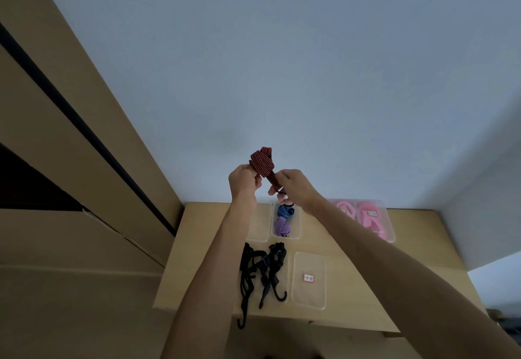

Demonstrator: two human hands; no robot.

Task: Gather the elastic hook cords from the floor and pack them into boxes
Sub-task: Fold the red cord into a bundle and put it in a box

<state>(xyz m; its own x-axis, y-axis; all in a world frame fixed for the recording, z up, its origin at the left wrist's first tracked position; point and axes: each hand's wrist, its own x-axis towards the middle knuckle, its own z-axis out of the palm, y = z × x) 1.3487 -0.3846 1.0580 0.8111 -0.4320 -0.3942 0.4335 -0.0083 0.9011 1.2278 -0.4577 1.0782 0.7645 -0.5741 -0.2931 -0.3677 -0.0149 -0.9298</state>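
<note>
Both my hands are raised above the cardboard surface (pixel 408 260), holding a red striped elastic cord (pixel 262 162) wound into a bundle. My left hand (pixel 244 179) grips the bundle's left side; my right hand (pixel 293 186) pinches the cord's lower end. Below them a clear box (pixel 296 233) holds a blue cord bundle (pixel 285 211) and a purple cord bundle (pixel 282 226). A tangle of black hook cords (pixel 263 271) lies on the cardboard, one hook hanging over the front edge.
A clear lid with a red label (pixel 309 279) lies right of the black cords. Another clear box (pixel 260 229) sits left of the filled one. A clear box with pink cords (pixel 372 219) stands at the back right. Cardboard boxes (pixel 70 189) rise on the left.
</note>
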